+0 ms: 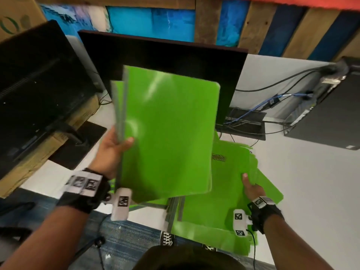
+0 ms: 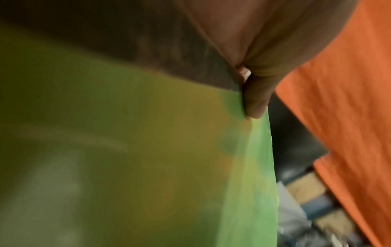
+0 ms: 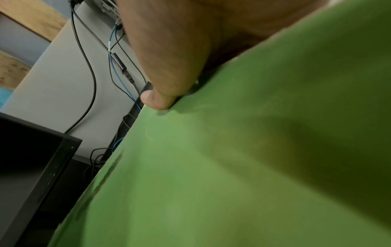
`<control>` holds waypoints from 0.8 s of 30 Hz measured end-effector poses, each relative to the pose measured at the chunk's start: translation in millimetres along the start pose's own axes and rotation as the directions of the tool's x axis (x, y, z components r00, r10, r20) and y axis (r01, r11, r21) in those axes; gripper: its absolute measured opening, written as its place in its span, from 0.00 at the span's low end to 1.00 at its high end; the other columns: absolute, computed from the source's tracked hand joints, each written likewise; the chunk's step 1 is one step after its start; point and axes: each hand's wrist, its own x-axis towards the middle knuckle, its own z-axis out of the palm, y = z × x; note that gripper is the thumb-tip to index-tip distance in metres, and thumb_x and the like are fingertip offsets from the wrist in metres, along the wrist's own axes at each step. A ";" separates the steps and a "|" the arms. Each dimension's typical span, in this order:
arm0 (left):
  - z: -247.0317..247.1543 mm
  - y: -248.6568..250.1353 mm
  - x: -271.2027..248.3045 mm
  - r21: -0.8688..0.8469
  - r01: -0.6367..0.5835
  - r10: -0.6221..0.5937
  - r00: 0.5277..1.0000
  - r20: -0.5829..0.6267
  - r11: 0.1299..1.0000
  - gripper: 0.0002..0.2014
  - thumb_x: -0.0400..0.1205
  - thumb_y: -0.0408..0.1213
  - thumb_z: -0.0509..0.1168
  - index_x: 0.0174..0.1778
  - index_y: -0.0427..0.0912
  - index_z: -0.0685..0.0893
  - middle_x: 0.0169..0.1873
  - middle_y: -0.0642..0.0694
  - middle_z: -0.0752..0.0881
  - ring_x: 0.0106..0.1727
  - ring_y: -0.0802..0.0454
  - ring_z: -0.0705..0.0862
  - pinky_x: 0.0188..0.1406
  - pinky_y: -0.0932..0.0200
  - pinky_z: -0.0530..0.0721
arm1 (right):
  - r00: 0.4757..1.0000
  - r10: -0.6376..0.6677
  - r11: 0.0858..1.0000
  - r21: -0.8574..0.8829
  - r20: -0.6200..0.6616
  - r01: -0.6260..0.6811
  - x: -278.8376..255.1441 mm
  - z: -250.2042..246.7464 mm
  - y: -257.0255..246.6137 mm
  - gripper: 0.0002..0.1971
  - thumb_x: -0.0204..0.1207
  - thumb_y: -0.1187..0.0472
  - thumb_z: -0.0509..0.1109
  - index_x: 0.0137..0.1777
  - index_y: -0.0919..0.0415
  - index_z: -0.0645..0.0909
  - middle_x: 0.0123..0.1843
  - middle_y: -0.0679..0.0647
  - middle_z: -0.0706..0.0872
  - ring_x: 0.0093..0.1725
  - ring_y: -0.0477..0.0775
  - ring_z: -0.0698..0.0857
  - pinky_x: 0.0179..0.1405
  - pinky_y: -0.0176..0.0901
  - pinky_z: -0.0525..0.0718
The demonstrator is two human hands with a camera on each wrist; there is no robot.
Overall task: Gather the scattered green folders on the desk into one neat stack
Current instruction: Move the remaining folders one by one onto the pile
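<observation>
A white desk (image 1: 303,182) stood before a wall of blue and wooden planks. Nearest, the right hand (image 1: 253,189) lay on loose green folders (image 1: 210,217) overlapping on the desk, its thumb on top; I cannot tell its grip. Further, the left hand (image 1: 111,152) gripped a raised bundle of folders (image 1: 167,133) before a dark monitor (image 1: 167,55).

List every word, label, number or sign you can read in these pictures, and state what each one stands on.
None can be read.
Dark print on a green folder on the desk: too blurred.
Label on the black computer case: too small.
Square black-and-white code markers on the wrist straps: patterns, not text.
Wrist views: no text.
</observation>
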 end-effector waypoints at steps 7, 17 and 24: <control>77.7 -93.8 8.5 0.149 0.210 -0.230 0.965 0.127 0.966 0.27 0.75 0.20 0.68 0.68 0.46 0.75 0.59 0.54 0.81 0.61 0.56 0.77 0.70 0.50 0.71 | 0.998 0.053 0.998 -0.019 0.042 -0.052 -10.2 -7.7 -6.4 0.42 0.80 0.34 0.45 0.71 0.72 0.75 0.73 0.72 0.75 0.70 0.68 0.76 0.67 0.50 0.70; 110.0 -165.7 11.3 0.503 0.335 -0.442 0.891 0.105 0.796 0.31 0.79 0.28 0.67 0.77 0.38 0.63 0.68 0.42 0.72 0.70 0.45 0.72 0.69 0.55 0.70 | 0.999 0.032 0.990 0.135 0.005 -0.032 -3.9 0.0 3.8 0.39 0.82 0.37 0.43 0.76 0.71 0.69 0.76 0.72 0.70 0.74 0.69 0.72 0.72 0.53 0.67; 121.3 -183.9 -5.8 0.853 0.049 -0.386 0.904 0.184 0.520 0.32 0.78 0.49 0.67 0.77 0.44 0.66 0.63 0.42 0.65 0.66 0.42 0.70 0.72 0.52 0.72 | 1.000 0.004 0.990 0.141 -0.020 -0.001 -2.9 2.9 6.9 0.36 0.76 0.33 0.57 0.64 0.67 0.81 0.61 0.69 0.85 0.60 0.64 0.84 0.54 0.44 0.77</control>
